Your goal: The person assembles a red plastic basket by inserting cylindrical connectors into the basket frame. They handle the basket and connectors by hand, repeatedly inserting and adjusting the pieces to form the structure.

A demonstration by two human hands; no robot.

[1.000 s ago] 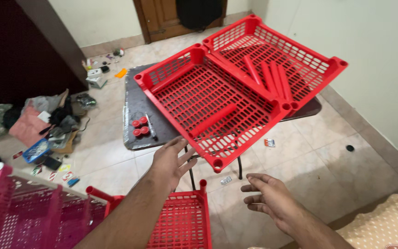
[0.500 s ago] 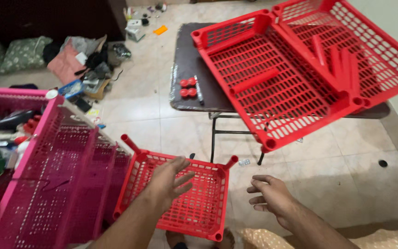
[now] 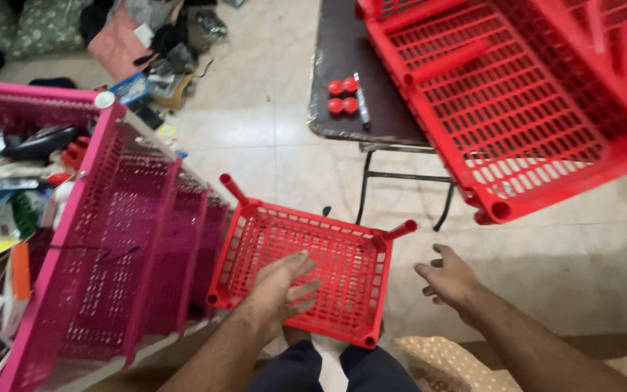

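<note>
Far left, a pink rack stuffed with clutter stands on the floor, and tucked right against it sits a small red tray with short posts poking up at its corners. The left hand is over that tray now, palm down, fingers apart and empty, hovering at or just touching the mesh; contact is hard to call from here. To its right the right hand hangs open above the floor tiles, gripping nothing. Looks like the reach-in stage: the tray wants both hands on its rims, one each side, for a level lift. Up on the desk lie four red caps, and a big red tray overhangs the edge
</note>
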